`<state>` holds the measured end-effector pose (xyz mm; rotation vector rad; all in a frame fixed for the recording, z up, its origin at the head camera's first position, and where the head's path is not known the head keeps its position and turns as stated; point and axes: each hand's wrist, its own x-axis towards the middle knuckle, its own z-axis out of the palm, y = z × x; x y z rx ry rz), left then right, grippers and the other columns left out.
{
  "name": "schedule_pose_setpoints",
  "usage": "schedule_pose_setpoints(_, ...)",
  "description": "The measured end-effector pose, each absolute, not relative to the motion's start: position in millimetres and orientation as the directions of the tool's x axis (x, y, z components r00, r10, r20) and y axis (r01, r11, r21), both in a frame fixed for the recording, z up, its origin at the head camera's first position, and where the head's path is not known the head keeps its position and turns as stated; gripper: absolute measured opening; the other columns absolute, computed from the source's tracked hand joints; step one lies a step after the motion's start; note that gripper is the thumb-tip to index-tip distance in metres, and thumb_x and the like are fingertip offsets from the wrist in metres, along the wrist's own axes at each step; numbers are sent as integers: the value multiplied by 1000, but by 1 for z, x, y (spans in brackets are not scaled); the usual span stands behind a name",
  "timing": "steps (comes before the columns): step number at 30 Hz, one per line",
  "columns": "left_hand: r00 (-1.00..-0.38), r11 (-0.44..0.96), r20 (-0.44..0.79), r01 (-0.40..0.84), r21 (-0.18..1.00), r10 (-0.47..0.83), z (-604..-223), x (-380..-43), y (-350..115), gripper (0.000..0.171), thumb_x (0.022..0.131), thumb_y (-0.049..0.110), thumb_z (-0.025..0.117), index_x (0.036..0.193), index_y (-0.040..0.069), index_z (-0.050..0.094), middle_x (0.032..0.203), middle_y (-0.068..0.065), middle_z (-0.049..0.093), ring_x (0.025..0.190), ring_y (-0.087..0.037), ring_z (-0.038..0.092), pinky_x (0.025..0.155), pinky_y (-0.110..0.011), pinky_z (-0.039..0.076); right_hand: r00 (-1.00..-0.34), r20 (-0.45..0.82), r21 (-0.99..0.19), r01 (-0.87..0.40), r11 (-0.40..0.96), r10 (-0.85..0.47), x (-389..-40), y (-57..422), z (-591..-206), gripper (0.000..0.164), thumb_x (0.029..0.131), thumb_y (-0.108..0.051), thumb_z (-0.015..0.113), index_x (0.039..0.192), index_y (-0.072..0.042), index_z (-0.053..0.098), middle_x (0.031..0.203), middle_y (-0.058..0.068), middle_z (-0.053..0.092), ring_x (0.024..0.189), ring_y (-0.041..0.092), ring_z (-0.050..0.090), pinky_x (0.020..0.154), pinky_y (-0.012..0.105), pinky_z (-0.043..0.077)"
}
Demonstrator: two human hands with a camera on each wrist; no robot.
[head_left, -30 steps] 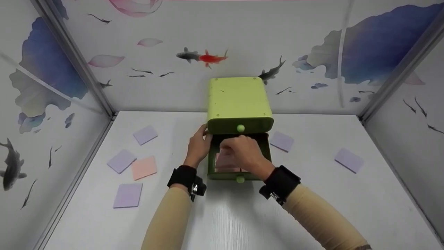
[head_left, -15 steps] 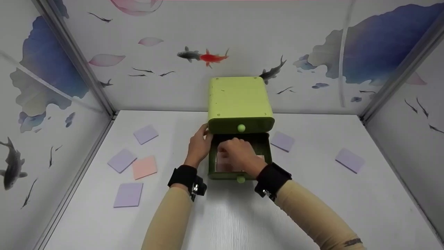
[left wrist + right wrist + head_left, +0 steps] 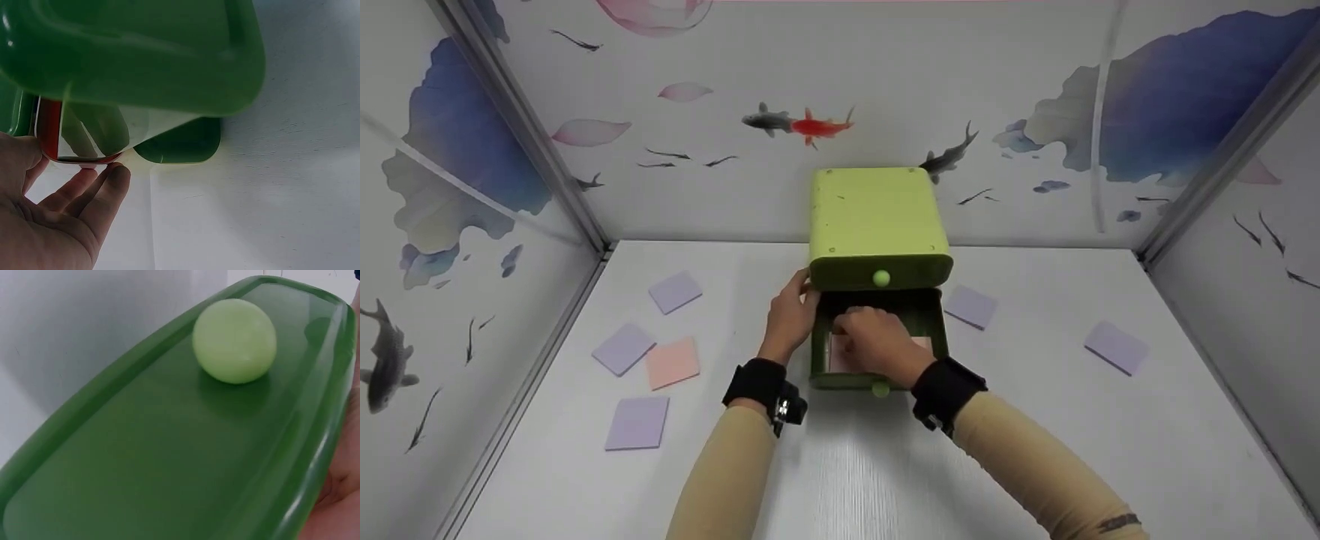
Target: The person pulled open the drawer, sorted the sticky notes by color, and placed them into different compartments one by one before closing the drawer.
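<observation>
A small two-tier cabinet with a yellow-green top (image 3: 877,210) and dark green drawer fronts stands against the back wall. Its lower drawer (image 3: 877,381) is pulled out. My right hand (image 3: 881,341) reaches into this drawer with bent fingers over a pink square pad (image 3: 838,360); the fingertips are hidden, so I cannot tell whether they hold it. More pink (image 3: 921,342) shows at the hand's right. My left hand (image 3: 789,319) rests against the cabinet's left side. In the left wrist view, the extended fingers (image 3: 112,191) touch the cabinet's rim.
Purple square pads lie left of the cabinet: one far back (image 3: 675,292), one mid-table (image 3: 623,349), one nearer (image 3: 637,423). A pink pad (image 3: 673,363) touches the middle one. Two purple pads (image 3: 970,306) (image 3: 1116,347) lie to the right. Printed walls enclose the white table (image 3: 1035,450).
My right hand has lowered into the drawer and shifted slightly left. The pink pad, tilted in its fingers a second ago, now lies flatter in the drawer. The left hand stays put.
</observation>
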<state>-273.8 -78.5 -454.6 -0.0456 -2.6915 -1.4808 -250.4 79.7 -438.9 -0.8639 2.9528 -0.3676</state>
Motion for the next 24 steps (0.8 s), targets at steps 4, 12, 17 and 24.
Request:
schedule_pose_setpoints(4, -997, 537, 77, 59, 841, -11, -455, -274, -78, 40, 105, 31, 41, 144, 22, 46, 136, -13, 59, 127, -31, 55, 100, -48, 47, -841, 48, -220, -536, 815, -539, -250, 81, -442, 19, 87, -7, 67, 106, -10, 70, 101, 7, 70, 96, 25, 67, 80, 42, 56)
schedule_pose_setpoints(12, -995, 538, 103, 79, 839, -15, -454, -274, -77, 39, 105, 30, 41, 142, 20, 49, 134, -15, 61, 126, -33, 56, 102, -50, 46, -839, 49, -190, -541, 819, -542, -249, 84, -446, 18, 90, -10, 67, 108, -10, 70, 99, 8, 70, 96, 24, 67, 81, 42, 56)
schedule_pose_setpoints(17, -994, 535, 109, 87, 840, -10, -454, -273, -78, 39, 105, 29, 42, 142, 20, 49, 135, -15, 60, 127, -33, 55, 102, -50, 45, -843, 50, -212, -533, 819, -536, -250, 86, -447, 15, 92, -10, 64, 105, -11, 72, 97, 7, 70, 93, 24, 68, 80, 42, 56)
schedule_pose_setpoints(24, -995, 533, 98, 76, 843, -13, -455, -275, -78, 40, 105, 31, 43, 143, 21, 48, 134, -14, 61, 126, -32, 56, 101, -50, 46, -848, 71, -292, -521, 802, -524, -249, 93, -441, 13, 95, -14, 63, 102, -11, 73, 97, 7, 73, 92, 25, 69, 79, 45, 56)
